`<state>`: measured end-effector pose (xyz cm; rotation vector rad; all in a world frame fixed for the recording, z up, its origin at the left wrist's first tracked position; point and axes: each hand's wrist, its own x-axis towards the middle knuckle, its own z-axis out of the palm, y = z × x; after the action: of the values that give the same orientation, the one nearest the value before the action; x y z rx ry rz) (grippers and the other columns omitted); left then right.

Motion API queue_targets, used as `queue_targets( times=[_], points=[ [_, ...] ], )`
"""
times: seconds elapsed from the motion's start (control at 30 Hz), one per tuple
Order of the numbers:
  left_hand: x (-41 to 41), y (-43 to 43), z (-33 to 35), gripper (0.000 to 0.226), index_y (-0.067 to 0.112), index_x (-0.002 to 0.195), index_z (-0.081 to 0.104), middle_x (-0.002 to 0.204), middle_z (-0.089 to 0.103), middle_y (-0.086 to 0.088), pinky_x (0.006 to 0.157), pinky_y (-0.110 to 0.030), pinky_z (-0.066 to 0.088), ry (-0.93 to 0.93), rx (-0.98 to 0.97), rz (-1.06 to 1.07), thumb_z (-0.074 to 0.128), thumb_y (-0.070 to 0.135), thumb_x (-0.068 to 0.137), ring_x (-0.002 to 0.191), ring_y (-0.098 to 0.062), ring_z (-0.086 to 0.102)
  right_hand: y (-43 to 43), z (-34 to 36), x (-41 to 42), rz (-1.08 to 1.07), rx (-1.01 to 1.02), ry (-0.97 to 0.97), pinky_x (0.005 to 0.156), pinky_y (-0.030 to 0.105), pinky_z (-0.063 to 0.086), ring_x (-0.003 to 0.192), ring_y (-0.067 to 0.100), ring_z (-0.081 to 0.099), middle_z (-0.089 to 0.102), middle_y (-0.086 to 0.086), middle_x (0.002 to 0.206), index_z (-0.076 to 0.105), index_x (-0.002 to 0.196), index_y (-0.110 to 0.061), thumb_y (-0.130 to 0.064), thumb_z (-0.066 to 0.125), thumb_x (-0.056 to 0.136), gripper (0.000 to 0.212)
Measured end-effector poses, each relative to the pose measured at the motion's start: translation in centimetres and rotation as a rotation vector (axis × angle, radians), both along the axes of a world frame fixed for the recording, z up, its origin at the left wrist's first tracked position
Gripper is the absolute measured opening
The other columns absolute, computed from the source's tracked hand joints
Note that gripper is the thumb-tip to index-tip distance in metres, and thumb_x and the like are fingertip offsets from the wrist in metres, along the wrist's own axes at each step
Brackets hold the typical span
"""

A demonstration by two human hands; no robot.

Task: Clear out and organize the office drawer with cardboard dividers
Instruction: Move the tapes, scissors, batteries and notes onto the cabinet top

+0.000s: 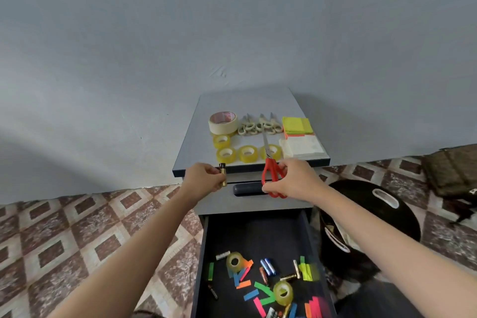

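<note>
Two tape rolls (235, 262) lie in drawer (258, 235); left hand (204, 175) pinches one battery (222, 174), right hand (296, 178) grips one red scissors (268, 170) at cabinet (245, 100) front edge.

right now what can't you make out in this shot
Head view, drawer: near end cut off by the bottom edge.
Battery: label hidden by the left hand.
Red scissors: handles partly covered by the right hand.
Masking tape: print too blurred to read.

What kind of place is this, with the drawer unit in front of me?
Likely a home or small office corner: a grey drawer cabinet against a plain wall, patterned floor tiles, and stationery such as tape rolls and scissors laid out on its top.
</note>
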<state>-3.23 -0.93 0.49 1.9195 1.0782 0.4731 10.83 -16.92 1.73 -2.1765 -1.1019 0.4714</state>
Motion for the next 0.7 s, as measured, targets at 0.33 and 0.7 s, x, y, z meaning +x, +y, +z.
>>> queue_targets(
  times=[0.33,0.7],
  points=[
    [6.6,4.9,4.1,0.003,0.003,0.079,0.066,0.072,0.068,-0.012,0.070,-0.024,0.056,0.035,0.048,-0.001,0.066,0.001,0.077,0.053,-0.010,0.062,6.7,3.2,8.9,-0.063,0.002,-0.137,0.057,0.028,0.039,0.063,0.018,0.052,0.053,0.002,0.064,0.052,0.066,-0.012,-0.034,0.075,0.063,0.032],
    [15.4,8.8,4.0,0.024,0.006,0.053,0.044,0.057,0.052,-0.013,0.060,-0.029,0.050,0.304,0.152,-0.062,0.061,-0.003,0.068,0.047,-0.023,0.050,13.9,4.9,16.2,-0.160,-0.027,-0.220,0.043,0.027,0.027,0.047,0.012,0.036,0.038,-0.002,0.050,0.039,0.051,-0.015,-0.038,0.068,0.069,0.041]
  ],
)
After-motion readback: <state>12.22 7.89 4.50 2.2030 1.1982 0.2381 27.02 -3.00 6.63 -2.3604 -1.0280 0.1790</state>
